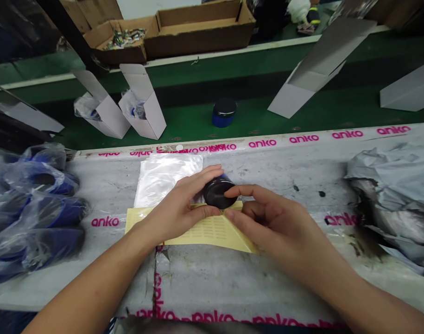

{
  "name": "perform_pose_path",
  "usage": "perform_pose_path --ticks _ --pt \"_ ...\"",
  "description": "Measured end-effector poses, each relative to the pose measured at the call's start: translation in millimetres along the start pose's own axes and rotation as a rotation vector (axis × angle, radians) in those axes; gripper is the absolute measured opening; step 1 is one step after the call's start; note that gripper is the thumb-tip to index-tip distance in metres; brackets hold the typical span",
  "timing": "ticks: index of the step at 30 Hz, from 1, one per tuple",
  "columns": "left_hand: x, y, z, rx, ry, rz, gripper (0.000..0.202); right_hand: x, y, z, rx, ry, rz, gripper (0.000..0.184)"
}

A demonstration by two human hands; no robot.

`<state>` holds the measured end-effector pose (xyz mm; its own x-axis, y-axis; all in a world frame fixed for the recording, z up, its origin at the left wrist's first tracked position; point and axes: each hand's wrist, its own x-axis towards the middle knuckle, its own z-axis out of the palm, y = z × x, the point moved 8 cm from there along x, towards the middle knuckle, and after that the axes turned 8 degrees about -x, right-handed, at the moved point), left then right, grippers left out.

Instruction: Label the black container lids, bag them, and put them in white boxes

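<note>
Fingers [201, 177] of the left hand [179, 200] half curled round the black-and-blue container [217, 195], thumb at its near edge. Right hand [277, 218]: index tip on the black face, thumb just below it; can't tell if anything's pinched between. Container sits between both sets of fingertips, over the yellow label sheet [198, 234]. Most of its blue body is hidden; sheet part-covered by the hands, print unreadable. Clear bags [163, 178] just beyond left fingers. Room to move: bench [205, 283] nearside, and rightward to the grey plastic [392, 181]. Black face points up toward wearer; long axis foreshortened.
</note>
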<state>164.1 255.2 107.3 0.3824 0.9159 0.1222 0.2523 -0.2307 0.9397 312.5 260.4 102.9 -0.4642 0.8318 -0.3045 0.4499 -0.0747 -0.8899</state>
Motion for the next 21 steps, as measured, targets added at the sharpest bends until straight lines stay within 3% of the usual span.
perform_pose_path --ticks 4,12,17,21 --pt "1 1 -0.1 -0.006 0.008 0.016 0.064 2 -4 -3 -0.19 0.132 -0.072 0.024" --pt "0 0 0.1 0.005 0.005 0.011 0.064 4 -8 -6 -0.369 0.274 -0.156 0.02" --pt "-1 -2 0.3 0.008 0.002 0.016 0.065 4 -10 -15 -0.356 0.357 -0.172 0.024" --pt "-1 -1 0.3 0.006 0.007 0.009 0.064 6 -17 -26 -0.292 0.506 -0.237 0.034"
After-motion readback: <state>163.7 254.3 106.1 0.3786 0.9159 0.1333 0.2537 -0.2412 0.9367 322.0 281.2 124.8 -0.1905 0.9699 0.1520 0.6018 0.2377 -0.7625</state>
